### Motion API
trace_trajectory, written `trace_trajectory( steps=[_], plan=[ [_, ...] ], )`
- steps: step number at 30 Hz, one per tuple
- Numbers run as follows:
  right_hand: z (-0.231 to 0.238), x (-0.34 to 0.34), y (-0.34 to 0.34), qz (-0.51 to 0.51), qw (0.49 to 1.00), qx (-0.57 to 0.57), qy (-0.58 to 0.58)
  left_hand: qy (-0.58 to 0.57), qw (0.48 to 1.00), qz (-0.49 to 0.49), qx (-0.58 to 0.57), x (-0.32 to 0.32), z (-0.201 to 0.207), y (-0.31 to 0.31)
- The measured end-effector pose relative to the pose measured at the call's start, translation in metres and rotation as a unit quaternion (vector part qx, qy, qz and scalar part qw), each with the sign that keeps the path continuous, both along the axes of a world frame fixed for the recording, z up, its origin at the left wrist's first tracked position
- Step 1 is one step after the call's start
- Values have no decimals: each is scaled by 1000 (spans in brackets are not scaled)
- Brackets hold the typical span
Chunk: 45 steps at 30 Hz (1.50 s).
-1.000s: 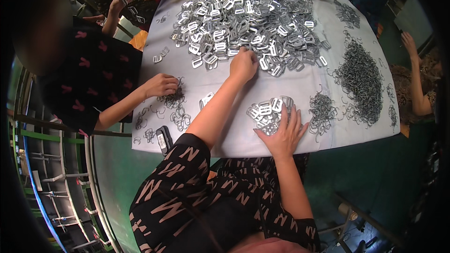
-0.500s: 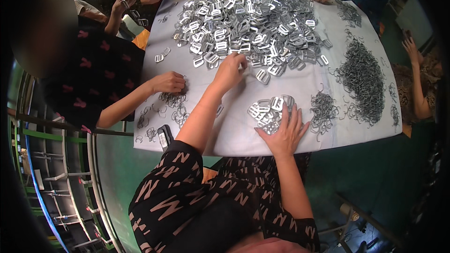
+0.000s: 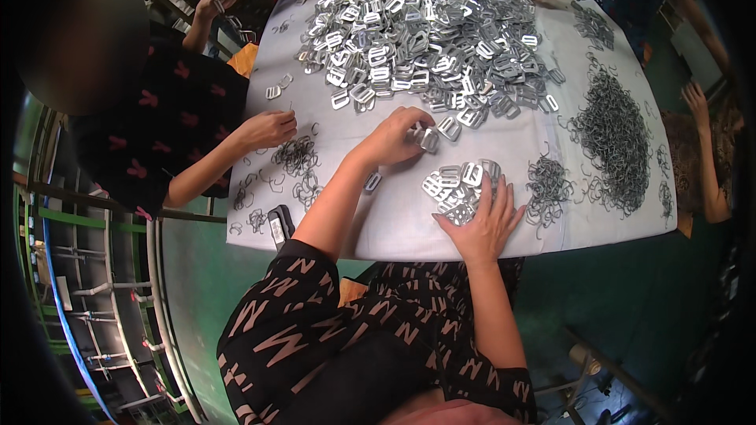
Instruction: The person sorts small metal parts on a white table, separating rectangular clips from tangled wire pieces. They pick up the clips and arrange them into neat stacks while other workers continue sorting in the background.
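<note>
Several silver metal slider buckles [image 3: 426,139] are gripped in my left hand [image 3: 391,138], whose fingers curl over them just above the cloth. Near its fingertips lies a loose buckle [image 3: 449,127], at the front of a big heap of buckles [image 3: 417,39]. My right hand [image 3: 484,226] rests with spread fingers against the right side of a small group of buckles [image 3: 450,181]; its fingers hide part of that group. Beside my left forearm lies another single buckle [image 3: 372,182].
Piles of thin wire hooks [image 3: 547,189] lie right of my right hand, with a larger hook pile [image 3: 613,142] beyond. A black device [image 3: 279,226] sits at the table's front left edge. A co-worker's hand [image 3: 269,127] holds a hook over more hooks [image 3: 296,156].
My left hand has come back from the heap toward me, now with buckles in it. My right hand stays by the small group. The left co-worker's hand has lifted from the hooks.
</note>
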State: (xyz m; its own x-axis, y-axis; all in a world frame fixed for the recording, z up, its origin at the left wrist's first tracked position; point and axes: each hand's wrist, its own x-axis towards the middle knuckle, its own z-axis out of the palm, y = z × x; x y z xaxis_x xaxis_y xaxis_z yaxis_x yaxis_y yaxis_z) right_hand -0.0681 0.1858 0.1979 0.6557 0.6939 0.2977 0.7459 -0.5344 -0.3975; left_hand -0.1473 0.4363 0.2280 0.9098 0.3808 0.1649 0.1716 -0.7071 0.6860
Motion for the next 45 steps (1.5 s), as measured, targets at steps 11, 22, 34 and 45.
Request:
trace_trajectory(
  steps=[11,22,34,45],
  plan=[
    [-6,-5,0,-15,1000,7,-19,-15,969,205,136,-78,3,-35],
    [0,-5,-10,97,969,219,-63,-100,945,282,130,-82,-23,-68],
    [44,-15,38,49,368,403,836,-298,946,102,70,-28,58,-105],
    [47,55,-25,-31,401,488,775,-309,674,618,260,-118,147,250]
  ],
)
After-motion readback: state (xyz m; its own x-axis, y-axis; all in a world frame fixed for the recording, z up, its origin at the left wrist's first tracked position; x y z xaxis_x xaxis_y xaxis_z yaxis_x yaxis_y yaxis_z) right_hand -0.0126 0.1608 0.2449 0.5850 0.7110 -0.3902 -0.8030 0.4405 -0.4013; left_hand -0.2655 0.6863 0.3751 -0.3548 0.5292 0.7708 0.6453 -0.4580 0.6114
